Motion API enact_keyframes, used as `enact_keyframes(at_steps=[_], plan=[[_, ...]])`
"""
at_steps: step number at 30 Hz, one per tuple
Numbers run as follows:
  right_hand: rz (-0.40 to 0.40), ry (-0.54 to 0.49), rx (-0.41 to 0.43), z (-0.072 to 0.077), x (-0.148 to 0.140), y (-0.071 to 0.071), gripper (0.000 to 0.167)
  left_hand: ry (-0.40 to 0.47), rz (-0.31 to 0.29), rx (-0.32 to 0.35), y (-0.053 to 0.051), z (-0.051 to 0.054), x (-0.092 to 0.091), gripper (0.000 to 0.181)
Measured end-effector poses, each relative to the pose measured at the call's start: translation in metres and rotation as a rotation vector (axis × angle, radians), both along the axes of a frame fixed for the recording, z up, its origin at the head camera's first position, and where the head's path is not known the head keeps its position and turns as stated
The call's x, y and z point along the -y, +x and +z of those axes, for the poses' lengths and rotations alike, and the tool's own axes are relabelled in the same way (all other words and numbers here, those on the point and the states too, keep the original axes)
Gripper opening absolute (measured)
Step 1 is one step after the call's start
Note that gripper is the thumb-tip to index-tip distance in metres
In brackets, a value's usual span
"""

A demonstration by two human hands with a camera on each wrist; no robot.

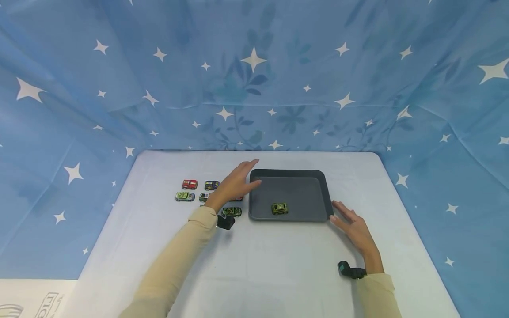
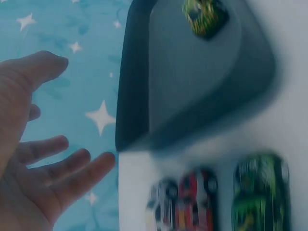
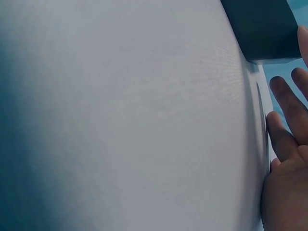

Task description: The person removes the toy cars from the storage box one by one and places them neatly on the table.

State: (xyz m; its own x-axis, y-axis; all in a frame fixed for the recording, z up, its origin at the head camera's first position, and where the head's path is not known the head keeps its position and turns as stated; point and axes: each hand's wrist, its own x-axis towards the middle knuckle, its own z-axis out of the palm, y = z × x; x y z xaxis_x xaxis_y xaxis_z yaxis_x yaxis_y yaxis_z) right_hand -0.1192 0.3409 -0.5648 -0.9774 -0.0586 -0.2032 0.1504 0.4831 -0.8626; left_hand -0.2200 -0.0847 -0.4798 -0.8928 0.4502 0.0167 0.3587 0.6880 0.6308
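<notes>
My left hand (image 1: 234,183) hangs over the left rim of a dark grey tray (image 1: 302,190), fingers extended and holding nothing. A green-and-yellow toy car (image 1: 279,208) lies in the tray near its front side. Beside the tray's lower right corner is my right hand (image 1: 355,227), its fingers spread; whether the fingertips touch the rim I cannot tell. Under my left wrist, a green toy car (image 1: 231,212) sits on the table, and a red-and-white toy car (image 2: 196,202) shows in the left wrist view. My left hand partly hides the cars there in the head view.
Left of the tray stand more toy cars: a red one (image 1: 189,184), a pale green one (image 1: 184,196), a dark purple one (image 1: 212,185) and a black-and-white one (image 1: 204,197). A blue starry curtain (image 1: 254,88) hangs behind the white table (image 1: 278,265).
</notes>
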Motion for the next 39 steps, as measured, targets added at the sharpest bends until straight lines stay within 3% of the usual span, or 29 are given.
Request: enact_keyframes(at_steps=[7, 15, 20, 26, 35, 39], plan=[[0.005, -0.01, 0.001, 0.0, -0.001, 0.001, 0.076, -0.044, -0.053, 0.036, 0.004, -0.005, -0.031, 0.075], [0.013, 0.002, 0.013, 0.0, -0.003, 0.001, 0.075, -0.059, -0.101, 0.084, 0.011, -0.019, -0.056, 0.07], [0.026, 0.023, 0.024, 0.0, -0.002, 0.001, 0.076, -0.147, -0.121, 0.115, 0.014, -0.027, -0.067, 0.067], [0.027, 0.012, 0.009, 0.0, -0.003, 0.0, 0.075, -0.245, -0.111, 0.089, 0.017, -0.032, -0.077, 0.065], [0.026, 0.002, 0.001, 0.0, -0.003, -0.001, 0.074, -0.317, -0.127, 0.059, 0.022, -0.036, -0.083, 0.06], [0.022, 0.0, 0.009, 0.0, -0.003, -0.001, 0.075, -0.321, -0.143, 0.056, 0.023, -0.038, -0.086, 0.05]])
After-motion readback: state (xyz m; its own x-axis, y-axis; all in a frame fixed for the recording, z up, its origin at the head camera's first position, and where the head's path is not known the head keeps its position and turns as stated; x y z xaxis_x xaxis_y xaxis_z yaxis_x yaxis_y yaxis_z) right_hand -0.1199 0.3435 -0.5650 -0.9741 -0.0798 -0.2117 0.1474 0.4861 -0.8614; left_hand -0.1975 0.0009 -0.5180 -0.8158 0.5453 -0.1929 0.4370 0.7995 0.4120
